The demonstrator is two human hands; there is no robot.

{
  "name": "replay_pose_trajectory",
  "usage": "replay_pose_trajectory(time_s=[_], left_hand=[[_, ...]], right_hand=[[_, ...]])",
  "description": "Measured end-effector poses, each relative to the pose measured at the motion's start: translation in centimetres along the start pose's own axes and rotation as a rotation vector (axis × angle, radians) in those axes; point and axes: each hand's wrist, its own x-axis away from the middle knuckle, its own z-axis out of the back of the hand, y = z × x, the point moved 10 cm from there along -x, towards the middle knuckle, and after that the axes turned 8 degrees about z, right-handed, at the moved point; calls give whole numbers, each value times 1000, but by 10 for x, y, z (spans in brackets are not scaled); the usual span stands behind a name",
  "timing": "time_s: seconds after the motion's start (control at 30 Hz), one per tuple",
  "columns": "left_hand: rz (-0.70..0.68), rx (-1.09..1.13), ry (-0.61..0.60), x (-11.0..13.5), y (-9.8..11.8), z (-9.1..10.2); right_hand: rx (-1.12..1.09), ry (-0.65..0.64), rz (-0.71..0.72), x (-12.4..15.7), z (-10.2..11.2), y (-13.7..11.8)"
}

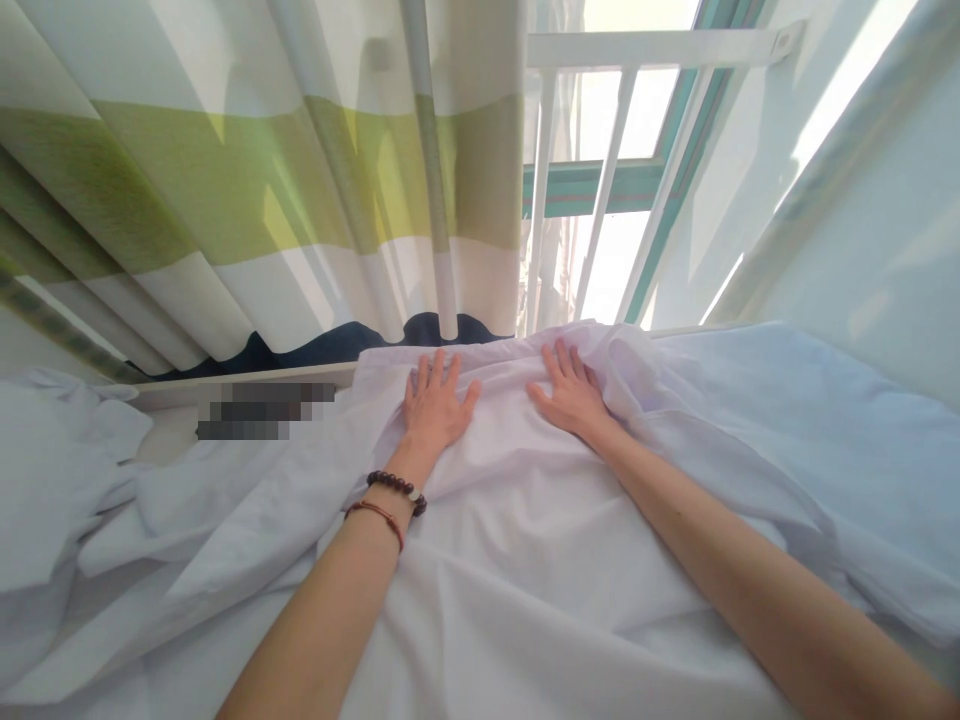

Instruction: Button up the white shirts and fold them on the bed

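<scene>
A wrinkled white sheet [510, 520] spreads across the surface in front of me, its far edge running along the window side. My left hand [437, 400] lies flat on it near that edge, fingers spread. To the right, my right hand [568, 388] also rests palm down with fingers apart, beside a bunched fold [628, 365] of the fabric. Neither hand grips the cloth. Around my left wrist are a dark beaded bracelet [394, 485] and a thin reddish-brown bracelet [379, 512].
A white and green curtain [285, 180] hangs behind the far edge on the left. White railing bars [600, 190] stand before a window at right. Crumpled white cloth [52, 470] lies at far left, near a pixelated dark patch [259, 411]. A pale wall [885, 230] borders the right.
</scene>
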Motion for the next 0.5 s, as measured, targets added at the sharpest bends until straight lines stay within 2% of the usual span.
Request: replay_pose_trajectory(time_s=[0.17,0.33,0.5], left_hand=[[-62,-68,163,-6,11,28],[-44,-144,106,-31,10,35],[-57,-64,155,-43,-5,34]], right_hand=[[1,45,-3,3,12,-4],[-9,158,-11,-6,39,-7],[-41,170,9,-31,49,1]])
